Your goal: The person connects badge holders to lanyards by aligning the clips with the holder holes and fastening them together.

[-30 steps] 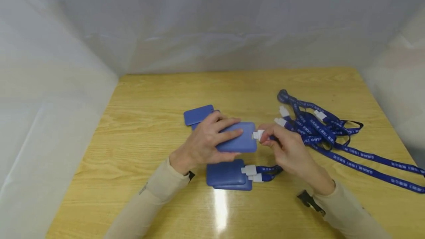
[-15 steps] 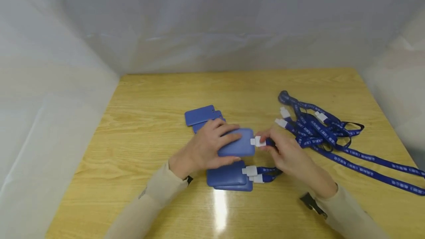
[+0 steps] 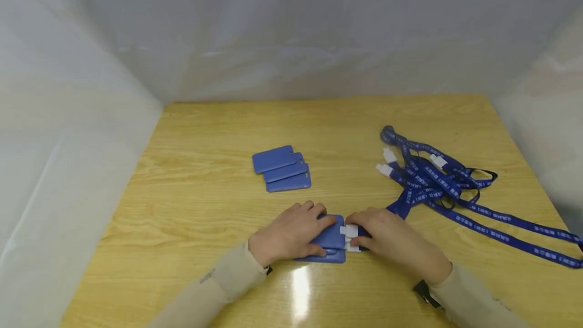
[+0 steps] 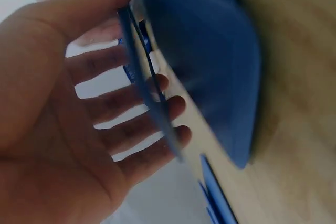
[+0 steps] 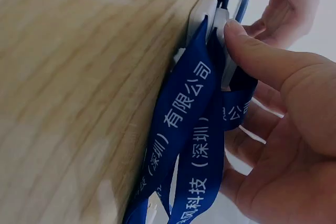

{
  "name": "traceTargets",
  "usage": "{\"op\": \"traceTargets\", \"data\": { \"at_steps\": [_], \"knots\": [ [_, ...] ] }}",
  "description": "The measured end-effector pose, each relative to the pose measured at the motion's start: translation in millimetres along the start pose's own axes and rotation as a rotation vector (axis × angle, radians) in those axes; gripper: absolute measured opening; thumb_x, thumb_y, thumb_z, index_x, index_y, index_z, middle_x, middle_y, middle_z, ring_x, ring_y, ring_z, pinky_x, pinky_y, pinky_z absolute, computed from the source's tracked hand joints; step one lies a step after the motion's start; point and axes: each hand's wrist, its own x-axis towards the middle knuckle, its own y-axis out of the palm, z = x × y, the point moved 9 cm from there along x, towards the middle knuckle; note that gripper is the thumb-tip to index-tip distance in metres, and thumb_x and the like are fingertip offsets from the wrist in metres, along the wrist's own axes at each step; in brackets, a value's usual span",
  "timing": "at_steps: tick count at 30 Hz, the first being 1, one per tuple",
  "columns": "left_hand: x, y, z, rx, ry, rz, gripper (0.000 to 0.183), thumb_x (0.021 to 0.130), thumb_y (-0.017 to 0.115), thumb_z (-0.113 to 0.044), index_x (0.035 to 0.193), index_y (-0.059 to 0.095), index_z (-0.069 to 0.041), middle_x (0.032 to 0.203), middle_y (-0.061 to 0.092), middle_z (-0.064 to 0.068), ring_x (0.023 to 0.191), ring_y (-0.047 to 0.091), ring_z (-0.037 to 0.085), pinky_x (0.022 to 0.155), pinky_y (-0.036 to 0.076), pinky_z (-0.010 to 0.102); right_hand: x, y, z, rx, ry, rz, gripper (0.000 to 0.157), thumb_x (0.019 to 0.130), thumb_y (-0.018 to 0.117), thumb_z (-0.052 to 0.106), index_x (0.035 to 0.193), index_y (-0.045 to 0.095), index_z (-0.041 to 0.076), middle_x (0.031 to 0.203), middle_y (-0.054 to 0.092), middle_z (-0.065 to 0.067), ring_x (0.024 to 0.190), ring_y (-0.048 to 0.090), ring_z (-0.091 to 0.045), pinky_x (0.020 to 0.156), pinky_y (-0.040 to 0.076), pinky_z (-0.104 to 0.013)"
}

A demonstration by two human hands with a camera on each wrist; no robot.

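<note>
My left hand [image 3: 291,232] grips a blue badge holder [image 3: 331,234] between thumb and fingers. In the left wrist view this badge holder [image 4: 149,85] shows nearly edge-on, close over other blue holders [image 4: 210,61] on the table. A white clip [image 3: 349,230] sits at its right end, pinched by my right hand [image 3: 393,239]. Below it, another blue holder [image 3: 336,256] peeks out towards me, with its own white clip beside it. Blue lanyard straps [image 5: 197,145] with white lettering hang from the clips in the right wrist view, partly hidden by my right hand in the head view.
Three blue badge holders [image 3: 273,160] lie fanned out farther back on the wooden table [image 3: 205,166]. To the right is a tangle of blue lanyards [image 3: 428,173] with white clips, its straps running off the right side. Pale sheeting [image 3: 291,39] encloses the back and sides.
Both hands have brought the badge holder and its clip towards me, down over the holders lying nearer. The three fanned holders behind are now uncovered.
</note>
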Motion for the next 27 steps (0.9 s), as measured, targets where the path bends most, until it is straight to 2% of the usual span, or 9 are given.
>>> {"op": "traceTargets", "data": {
  "at_steps": [3,8,11,14,18,22,24,27],
  "knots": [
    [0.3,6.7,0.2,-0.02,-0.02,0.029,0.077,0.087,0.07,-0.058,0.151,0.046,-0.022,0.134,0.056,0.002,0.118,0.054,0.018,0.095,0.051,0.036,-1.3,2.1,1.0,-0.016,-0.013,-0.026,0.034,0.085,0.081,0.023,0.114,0.071,0.01,0.103,0.073,-0.001,0.091,0.068,-0.018,0.077,0.056,-0.037],
    [0.6,9.1,1.9,-0.037,-0.026,0.028,0.082,0.084,0.07,-0.061,0.152,0.045,-0.023,0.133,0.056,0.002,0.117,0.053,0.017,0.093,0.052,0.034,-0.7,1.4,2.5,-0.034,-0.034,-0.05,0.035,0.084,0.081,0.026,0.113,0.071,0.011,0.103,0.071,0.0,0.091,0.067,-0.019,0.078,0.055,-0.038],
    [0.3,4.7,5.3,-0.048,-0.023,0.006,0.085,0.083,0.067,-0.066,0.152,0.045,-0.021,0.135,0.056,0.002,0.119,0.054,0.018,0.094,0.052,0.035,-0.9,-1.3,-0.4,-0.054,-0.013,-0.065,0.042,0.083,0.082,0.033,0.116,0.07,0.011,0.106,0.07,-0.001,0.095,0.067,-0.02,0.081,0.056,-0.039],
    [-1.0,-8.4,15.3,-0.07,-0.03,-0.045,0.085,0.085,0.065,-0.066,0.152,0.046,-0.018,0.136,0.057,0.004,0.118,0.055,0.019,0.093,0.051,0.037,-1.3,-14.2,-7.6,-0.068,0.012,-0.107,0.048,0.083,0.081,0.038,0.119,0.069,0.009,0.11,0.071,-0.004,0.096,0.067,-0.021,0.082,0.056,-0.04],
    [-3.9,-36.6,40.0,-0.105,-0.072,-0.144,0.08,0.088,0.067,-0.06,0.15,0.048,-0.015,0.133,0.06,0.006,0.114,0.056,0.021,0.093,0.051,0.039,-0.2,-43.4,-25.0,-0.04,0.057,-0.158,0.043,0.09,0.075,0.033,0.122,0.069,0.006,0.117,0.07,-0.01,0.101,0.068,-0.026,0.084,0.057,-0.044],
    [-5.6,-59.8,75.5,-0.136,-0.145,-0.232,0.071,0.091,0.069,-0.051,0.147,0.051,-0.011,0.133,0.061,0.008,0.117,0.057,0.025,0.098,0.049,0.042,4.6,-65.2,-52.4,-0.016,0.122,-0.204,0.035,0.093,0.074,0.023,0.12,0.07,0.001,0.115,0.071,-0.016,0.097,0.069,-0.03,0.079,0.057,-0.046],
    [-4.7,-65.5,96.5,-0.16,-0.189,-0.247,0.066,0.094,0.068,-0.047,0.145,0.052,-0.009,0.135,0.06,0.011,0.12,0.057,0.029,0.101,0.049,0.045,8.1,-70.1,-67.8,-0.014,0.165,-0.218,0.034,0.093,0.073,0.019,0.12,0.069,-0.002,0.112,0.071,-0.019,0.095,0.068,-0.033,0.077,0.056,-0.047],
    [-0.8,-65.1,128.7,-0.199,-0.266,-0.23,0.064,0.095,0.068,-0.044,0.145,0.052,-0.008,0.142,0.056,0.015,0.13,0.053,0.034,0.107,0.045,0.051,13.2,-69.5,-88.8,-0.017,0.234,-0.201,0.034,0.095,0.071,0.017,0.121,0.068,-0.005,0.112,0.07,-0.023,0.096,0.067,-0.037,0.08,0.053,-0.052]
  ]
}}
